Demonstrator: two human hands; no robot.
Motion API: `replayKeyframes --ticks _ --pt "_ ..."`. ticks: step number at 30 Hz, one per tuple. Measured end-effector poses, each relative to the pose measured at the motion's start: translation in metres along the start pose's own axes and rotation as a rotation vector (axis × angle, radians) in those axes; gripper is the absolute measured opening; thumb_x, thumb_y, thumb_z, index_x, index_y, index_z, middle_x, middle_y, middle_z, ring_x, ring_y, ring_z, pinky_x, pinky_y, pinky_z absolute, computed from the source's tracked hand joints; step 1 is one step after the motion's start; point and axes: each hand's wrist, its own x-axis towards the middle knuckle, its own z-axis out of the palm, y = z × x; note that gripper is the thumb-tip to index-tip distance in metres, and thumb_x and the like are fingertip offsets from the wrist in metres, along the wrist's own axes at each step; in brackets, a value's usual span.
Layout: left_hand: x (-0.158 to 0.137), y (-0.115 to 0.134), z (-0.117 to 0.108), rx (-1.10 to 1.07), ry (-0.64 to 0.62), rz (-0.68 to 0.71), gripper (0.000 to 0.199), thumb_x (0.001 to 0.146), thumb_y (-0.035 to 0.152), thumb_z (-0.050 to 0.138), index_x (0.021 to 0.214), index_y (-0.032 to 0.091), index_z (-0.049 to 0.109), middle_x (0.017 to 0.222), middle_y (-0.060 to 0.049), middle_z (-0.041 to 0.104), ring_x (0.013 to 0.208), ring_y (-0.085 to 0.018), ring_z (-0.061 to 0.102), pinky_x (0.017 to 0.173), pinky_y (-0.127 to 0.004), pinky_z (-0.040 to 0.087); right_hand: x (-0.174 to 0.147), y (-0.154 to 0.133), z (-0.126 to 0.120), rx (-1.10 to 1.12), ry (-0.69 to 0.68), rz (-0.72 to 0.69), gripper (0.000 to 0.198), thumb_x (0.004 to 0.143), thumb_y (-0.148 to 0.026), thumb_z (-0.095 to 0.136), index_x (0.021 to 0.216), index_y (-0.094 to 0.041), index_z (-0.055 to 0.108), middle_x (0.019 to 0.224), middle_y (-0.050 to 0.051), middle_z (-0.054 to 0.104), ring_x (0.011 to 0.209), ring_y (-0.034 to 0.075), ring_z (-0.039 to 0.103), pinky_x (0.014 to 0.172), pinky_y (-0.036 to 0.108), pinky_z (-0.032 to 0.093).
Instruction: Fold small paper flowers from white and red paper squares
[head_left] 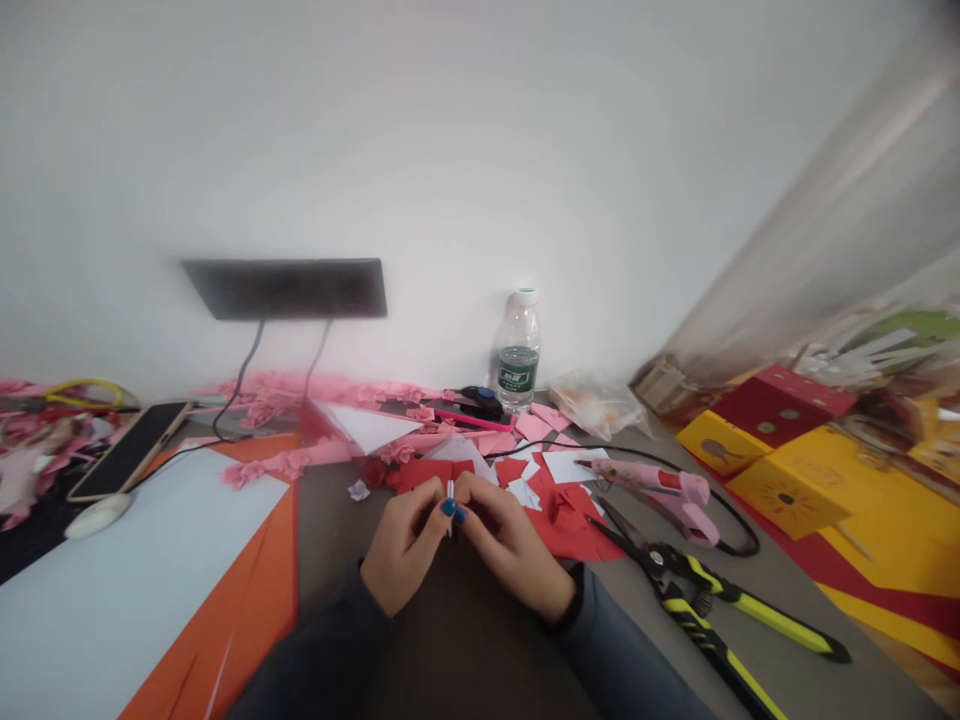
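Observation:
Near the middle of the table, my left hand (403, 548) and my right hand (517, 550) meet, thumbs side by side with blue nails. Between the fingertips both pinch a thin white piece of paper (450, 492), seen edge-on; most of it is hidden by the fingers. Just beyond and to the right lie red paper scraps (574, 530) and white paper pieces (523, 492). A small crumpled white paper (359, 490) rests left of my left hand.
On the right are a pink glue gun (660, 485), yellow-black pliers (675, 570) and yellow boxes (795, 490). A water bottle (517, 350) stands by the wall. Pink paper flowers (292, 460), a phone (131, 450), a mouse (97, 516) and large light-blue sheets (150, 560) lie left.

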Motion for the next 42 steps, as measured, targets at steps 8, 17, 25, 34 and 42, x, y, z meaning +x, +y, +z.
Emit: replayKeyframes --ticks 8,17,25,34,42 --pt "0.0007 0.0018 -0.0023 -0.061 -0.079 0.061 0.03 0.097 0.035 0.039 0.071 0.02 0.041 0.064 0.003 0.041 0.059 -0.013 0.04 0.057 -0.026 0.03 -0.0019 0.002 -0.0062 0.001 -0.069 -0.065 0.026 0.1 -0.034 0.038 0.08 -0.021 0.045 0.077 0.0 0.047 0.071 0.015 0.045 0.067 0.029 0.036" --pt "-0.0006 0.0046 -0.0063 0.036 -0.107 0.067 0.026 0.096 0.033 0.039 0.072 0.02 0.041 0.065 0.003 0.039 0.059 -0.014 0.039 0.057 -0.027 0.029 -0.0024 -0.0012 -0.0089 -0.088 -0.123 -0.09 0.02 0.101 -0.028 0.032 0.085 -0.021 0.041 0.082 0.001 0.043 0.074 0.016 0.042 0.069 0.029 0.036" --pt "0.0009 0.0059 -0.0068 0.086 -0.113 0.125 0.025 0.098 0.03 0.035 0.08 0.019 0.048 0.07 0.001 0.047 0.064 -0.015 0.046 0.062 -0.027 0.034 -0.0028 -0.0003 -0.0086 -0.074 -0.101 -0.06 0.017 0.099 -0.029 0.038 0.085 -0.021 0.043 0.082 0.001 0.045 0.073 0.016 0.041 0.066 0.029 0.035" --pt "-0.0009 0.005 -0.0062 0.177 -0.082 0.165 0.021 0.098 0.023 0.033 0.083 0.02 0.046 0.073 0.0 0.05 0.068 -0.016 0.051 0.065 -0.027 0.037 -0.0023 -0.0017 -0.0098 -0.062 -0.104 -0.047 0.016 0.099 -0.028 0.039 0.085 -0.021 0.042 0.081 0.0 0.044 0.073 0.015 0.04 0.067 0.029 0.034" --pt "-0.0029 0.0037 -0.0048 0.385 0.004 0.189 0.016 0.09 0.016 0.038 0.075 0.021 0.042 0.063 0.003 0.046 0.056 -0.014 0.047 0.054 -0.026 0.033 -0.0026 -0.004 -0.0077 -0.08 -0.116 -0.041 0.015 0.097 -0.023 0.037 0.083 -0.021 0.042 0.08 0.0 0.045 0.073 0.015 0.042 0.067 0.028 0.035"
